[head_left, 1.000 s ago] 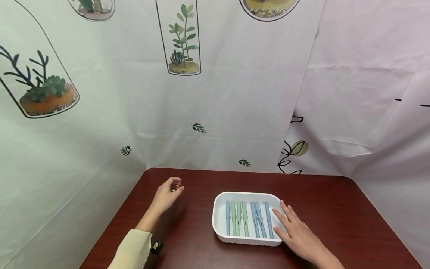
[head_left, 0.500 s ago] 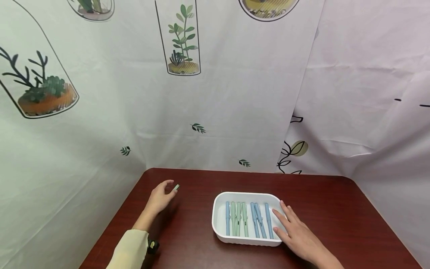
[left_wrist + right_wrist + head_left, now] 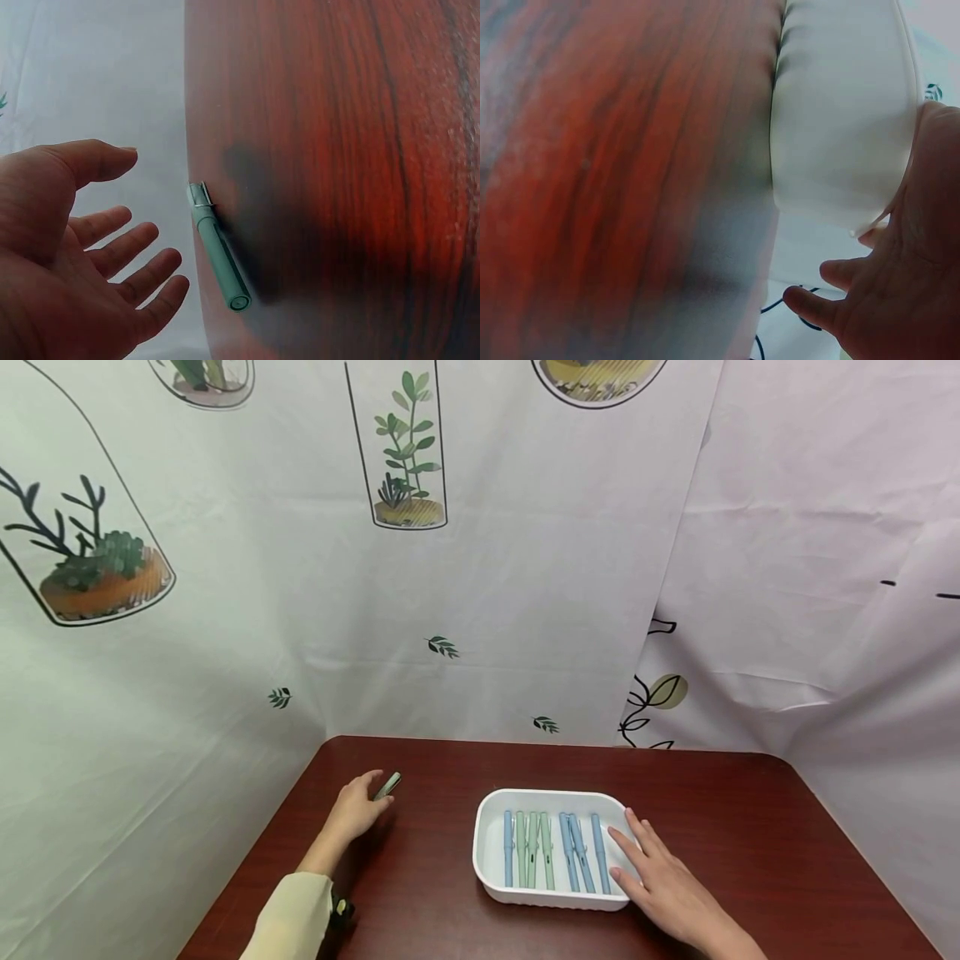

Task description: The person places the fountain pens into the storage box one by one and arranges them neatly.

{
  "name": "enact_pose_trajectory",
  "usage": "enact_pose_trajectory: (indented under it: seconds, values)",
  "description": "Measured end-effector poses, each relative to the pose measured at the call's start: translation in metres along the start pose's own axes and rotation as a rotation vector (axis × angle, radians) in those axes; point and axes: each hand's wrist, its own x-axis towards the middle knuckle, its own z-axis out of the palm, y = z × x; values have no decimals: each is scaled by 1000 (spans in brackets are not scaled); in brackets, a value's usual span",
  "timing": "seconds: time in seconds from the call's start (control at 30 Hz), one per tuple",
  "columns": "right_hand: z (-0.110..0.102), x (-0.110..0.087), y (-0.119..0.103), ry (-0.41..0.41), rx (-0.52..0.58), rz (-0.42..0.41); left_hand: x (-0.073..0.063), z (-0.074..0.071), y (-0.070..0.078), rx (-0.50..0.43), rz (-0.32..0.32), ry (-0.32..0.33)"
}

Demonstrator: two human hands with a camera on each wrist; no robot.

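A green pen [image 3: 223, 259] with a clip lies on the table beside my left hand [image 3: 354, 810]. In the left wrist view the thumb and spread fingers [image 3: 154, 276] are apart from it, with a gap at the fingertips. My right hand [image 3: 667, 885] rests at the right end of a white tray [image 3: 551, 899], its fingers extended over the rim. Inside the tray are three green pens [image 3: 532, 852] and several blue pens [image 3: 567, 852], lying roughly side by side. The right wrist view shows the tray's outer wall [image 3: 847, 112] next to the palm.
The dark red-brown wooden table [image 3: 442, 860] ends at a pale cloth backdrop [image 3: 487, 568] printed with plants. A black device [image 3: 343, 910] is worn on the left wrist, below a pale yellow sleeve [image 3: 292, 914].
My left hand has let go of the green pen and drawn back slightly left and toward me. More of the pen now shows. The right hand and tray have stayed put.
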Motion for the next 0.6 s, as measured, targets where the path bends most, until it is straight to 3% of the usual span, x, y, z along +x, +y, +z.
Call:
enact_pose_trajectory:
  seconds: [0.6]
  values:
    - [1,0,2,0,11,-7,7,9,-7,73,-64,-20]
